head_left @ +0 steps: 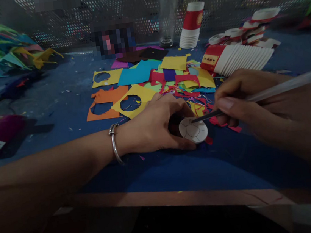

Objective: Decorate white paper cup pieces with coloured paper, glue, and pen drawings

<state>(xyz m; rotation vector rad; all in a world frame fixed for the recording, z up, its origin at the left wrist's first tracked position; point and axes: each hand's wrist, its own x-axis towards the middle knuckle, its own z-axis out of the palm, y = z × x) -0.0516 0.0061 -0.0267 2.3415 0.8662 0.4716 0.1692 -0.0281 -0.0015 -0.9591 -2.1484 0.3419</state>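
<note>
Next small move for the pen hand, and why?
Probably a short, light stroke by the right hand near the upper rim of the white disc: the pen has its tip there, and the disc bears a central outline with lines running outward. The left hand grips it from the side, which should steady it.

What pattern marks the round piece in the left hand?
Round piece: white, dark central loop with spokes radiating; best in head view.
</note>
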